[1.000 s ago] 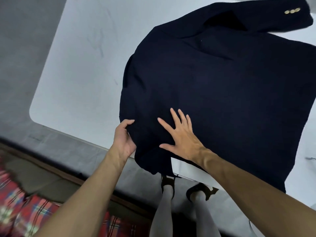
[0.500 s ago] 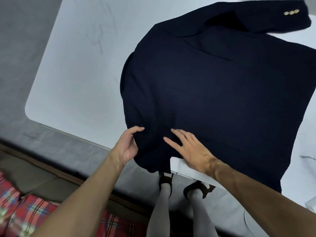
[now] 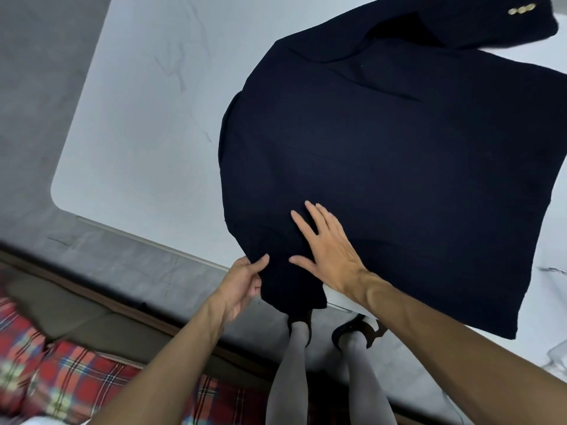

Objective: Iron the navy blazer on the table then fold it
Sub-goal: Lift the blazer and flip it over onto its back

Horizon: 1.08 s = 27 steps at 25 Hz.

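A: Where is the garment?

B: We have the navy blazer (image 3: 383, 154) spread back-up on the surface (image 3: 147, 102), extending forward and rightward from both hands. Its near corner hangs over the surface edge, directly between our hands. One sleeve (image 3: 460, 29), with gold buttons (image 3: 306, 10), lies at the far side, well apart from the hands.

A: State of the hands?

B: Our left hand (image 3: 242, 280) pinches the overhanging corner, thumb on top, fingers hidden beneath the fabric. Our right hand (image 3: 331, 250) lies just beside it, flat on the cloth, fingers straight and spread, holding nothing.

A: Progress?

B: We judge this to be smoothing or positioning. No iron is in view, so we cannot confirm that pressing is done. No fold has been made, so the folding step remains entirely.

A: Surroundings?

B: A plaid cushion (image 3: 61, 372) lies left of and below the left hand, off the surface.
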Available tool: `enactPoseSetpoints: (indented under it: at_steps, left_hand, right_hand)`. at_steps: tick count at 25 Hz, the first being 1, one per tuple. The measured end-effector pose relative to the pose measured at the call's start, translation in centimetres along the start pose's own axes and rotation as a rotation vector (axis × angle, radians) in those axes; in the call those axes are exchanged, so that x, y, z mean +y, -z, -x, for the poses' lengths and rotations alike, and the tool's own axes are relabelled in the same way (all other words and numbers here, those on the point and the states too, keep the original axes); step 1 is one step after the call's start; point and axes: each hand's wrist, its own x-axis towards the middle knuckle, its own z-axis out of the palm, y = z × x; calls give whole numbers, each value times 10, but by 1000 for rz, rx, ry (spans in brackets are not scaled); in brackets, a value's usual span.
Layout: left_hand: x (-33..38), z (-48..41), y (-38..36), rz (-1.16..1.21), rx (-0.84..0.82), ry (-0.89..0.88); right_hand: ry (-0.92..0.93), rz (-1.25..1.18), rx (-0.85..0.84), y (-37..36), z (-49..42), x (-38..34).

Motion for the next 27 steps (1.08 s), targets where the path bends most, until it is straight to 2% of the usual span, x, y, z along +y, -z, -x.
enactPoseSetpoints:
  at_steps: [1,2,3,4,5,6,7,8,10,12,15,18,20,22,24,25,27]
  left_hand:
    - [1,2,-2,2,39,19]
    - [4,3,-3,-90,170,4]
    - [9,4,-3,-256,370,-63]
    - [18,4,-3,-475,582,-197]
    - [32,3,-7,-690,731,-409]
    - [49,-2,-13,-862,759,-659]
    - [68,-12,-21,-1021,699,-845]
    - [84,-27,-29,-1197,614,-928]
    - [107,-66,-40,-1547,530,-857]
    - [106,-96,-32,-1750,536,-698]
    - [90,-105,-21,-1766,547,-623]
    - [88,-88,-33,-1787,494,-547]
    - [108,-79,-42,-1694,501,-617]
    - [142,-86,-62,-1618,516,-792]
    - [185,-111,-101,-1640,524,-959]
    - [207,-127,-126,-1664,516,-1002]
    - [242,-163,-172,-1703,507,-964]
  right_hand:
    - [-22,104,-96,-5,-5,2]
    - [-25,196,-192,-9,-7,6]
    - [-7,232,-242,-9,-6,10]
    - [20,209,-231,-6,-7,14]
    - [50,162,-155,2,-9,17]
    - [64,132,-40,11,-14,20]
    - [29,130,77,19,-22,25]
    - [-53,136,167,28,-30,31]
    - [-247,173,238,33,-41,60]
    - [-377,265,208,22,-28,101]
    - [-474,315,177,13,9,147]
    - [-542,286,168,21,16,146]
    - [-545,244,244,41,3,142]
    - [-514,202,337,72,-24,151]
    - [-472,185,405,107,-67,171]
    - [-448,188,406,122,-89,183]
    - [-432,276,373,137,-117,221]
